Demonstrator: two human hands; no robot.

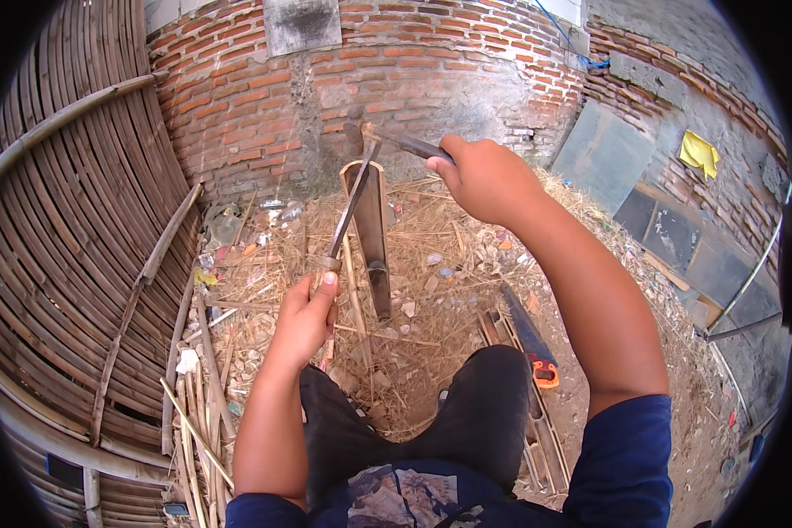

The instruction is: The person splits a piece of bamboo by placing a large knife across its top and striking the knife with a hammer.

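A split bamboo length [375, 231] stands upright on the littered ground in front of me, its hollow side facing me. Across its top edge slants a machete [352, 207], the blade's far end rising above the rim. My left hand [306, 321] is closed around the machete's handle, low and left of the bamboo. My right hand [488, 180] grips the dark handle of a hammer [414, 145], held up to the right. The hammer's head is at the blade's far end; whether they touch I cannot tell.
A handsaw [530, 330] with an orange-and-black handle lies on split bamboo pieces [546, 440] by my right knee. Thin bamboo strips [198, 440] lie to the left, beside a slatted bamboo wall [79, 229]. Behind stands a brick wall [238, 97]; grey panels [603, 154] lean at right.
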